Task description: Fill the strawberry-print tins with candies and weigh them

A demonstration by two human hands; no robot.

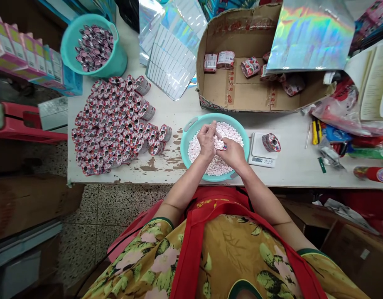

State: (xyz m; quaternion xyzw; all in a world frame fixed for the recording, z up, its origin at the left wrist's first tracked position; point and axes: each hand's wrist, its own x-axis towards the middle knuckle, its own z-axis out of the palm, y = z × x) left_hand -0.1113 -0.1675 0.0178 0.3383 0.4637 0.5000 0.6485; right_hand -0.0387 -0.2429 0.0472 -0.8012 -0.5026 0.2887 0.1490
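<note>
Over a turquoise basin (184, 137) filled with small pale pink candies (227, 166), my two hands meet. My right hand (235, 153) is closed around a small printed container, mostly hidden by the fingers, with candies (219, 143) heaped at its mouth. Beside it, my left hand (207, 140) is curled with its fingers bent over the candies; what lies inside them is hidden. Just right of the basin, a white digital scale (258, 155) carries one printed container (271, 142).
Many open printed containers (110, 124) stand clustered at left. Behind them is a turquoise bucket (119, 62) of small lids (94, 47). A cardboard box (241, 89) holds several containers. Shiny sticker sheets (171, 62) lie at the back; a yellow cutter (316, 132) lies right.
</note>
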